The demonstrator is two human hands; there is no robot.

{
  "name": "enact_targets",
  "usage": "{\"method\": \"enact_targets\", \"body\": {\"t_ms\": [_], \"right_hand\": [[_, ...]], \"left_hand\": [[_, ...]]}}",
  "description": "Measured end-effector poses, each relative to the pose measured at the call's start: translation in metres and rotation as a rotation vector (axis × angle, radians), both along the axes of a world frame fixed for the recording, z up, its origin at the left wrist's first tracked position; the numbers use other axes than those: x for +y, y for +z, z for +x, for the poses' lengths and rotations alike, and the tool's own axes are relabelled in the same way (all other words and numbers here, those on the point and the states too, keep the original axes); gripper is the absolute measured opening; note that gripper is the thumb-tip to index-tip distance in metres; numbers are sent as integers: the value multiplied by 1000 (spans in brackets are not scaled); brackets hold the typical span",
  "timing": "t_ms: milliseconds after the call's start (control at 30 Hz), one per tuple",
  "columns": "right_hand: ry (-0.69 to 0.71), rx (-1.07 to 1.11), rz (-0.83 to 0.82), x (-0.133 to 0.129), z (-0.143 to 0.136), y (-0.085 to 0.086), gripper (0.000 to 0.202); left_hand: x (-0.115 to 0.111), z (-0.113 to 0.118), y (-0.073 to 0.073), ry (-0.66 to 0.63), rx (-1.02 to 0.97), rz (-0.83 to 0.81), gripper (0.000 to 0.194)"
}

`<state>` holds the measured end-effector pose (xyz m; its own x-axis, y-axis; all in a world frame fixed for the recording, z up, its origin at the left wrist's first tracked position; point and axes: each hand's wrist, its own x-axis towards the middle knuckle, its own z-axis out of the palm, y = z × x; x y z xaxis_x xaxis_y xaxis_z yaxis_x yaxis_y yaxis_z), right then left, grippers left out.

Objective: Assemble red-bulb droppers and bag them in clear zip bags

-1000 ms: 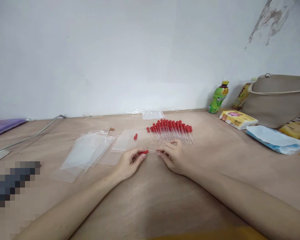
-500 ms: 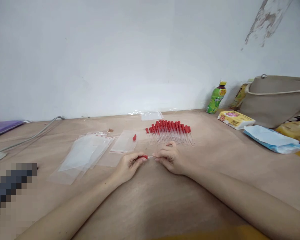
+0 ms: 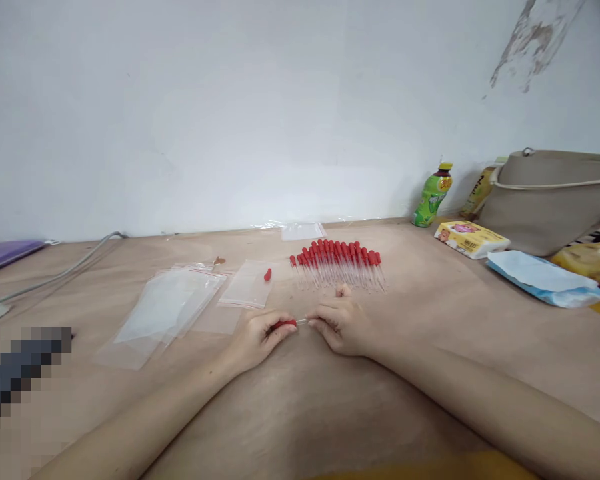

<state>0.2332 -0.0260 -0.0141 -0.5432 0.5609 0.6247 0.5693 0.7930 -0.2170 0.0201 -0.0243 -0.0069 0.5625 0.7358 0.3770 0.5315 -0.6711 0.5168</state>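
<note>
My left hand [image 3: 260,337] pinches the red rubber bulb of a dropper [image 3: 287,323], just above the table. The thin clear tube of the dropper points right, and its far end is between the fingertips of my right hand [image 3: 343,323], which is closed on it. Beyond my hands lies a fanned row of droppers [image 3: 337,257], red bulbs toward the wall and clear tubes toward me. A single loose red bulb [image 3: 267,275] rests on a clear zip bag [image 3: 245,287] to the left.
More clear zip bags [image 3: 170,307] overlap at left, near a grey cable [image 3: 75,270] and a purple item [image 3: 10,255]. At right stand a green bottle [image 3: 433,195], a tissue pack [image 3: 471,239], a blue-white packet [image 3: 543,277] and a beige bag [image 3: 555,200].
Both hands have come slightly nearer to me with the dropper still between them. My right hand's outer fingers have curled in a little. The row of droppers looks unchanged.
</note>
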Motion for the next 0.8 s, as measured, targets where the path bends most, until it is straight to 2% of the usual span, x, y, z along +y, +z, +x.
{"method": "enact_targets", "body": {"t_ms": [200,333,467,567,667,800], "right_hand": [[-59,-87,58,-1,-9,-4,27],[-53,-156,10,2,-8,-4,29],[26,-128,-116,6,0,1,23],[12,-39,-174,7,7,6,16],[20,-44,-134,7,11,6,12],[15,-68,-3,7,10,3,15]], "left_hand": [[2,1,-3,-1,37,95,23],[2,3,-2,-34,54,121,21],[4,2,-3,-1,-12,42,20],[7,-2,-6,61,-84,-66,24],[9,-5,-7,66,-71,-104,24],[9,-5,-6,74,-36,15,18]]}}
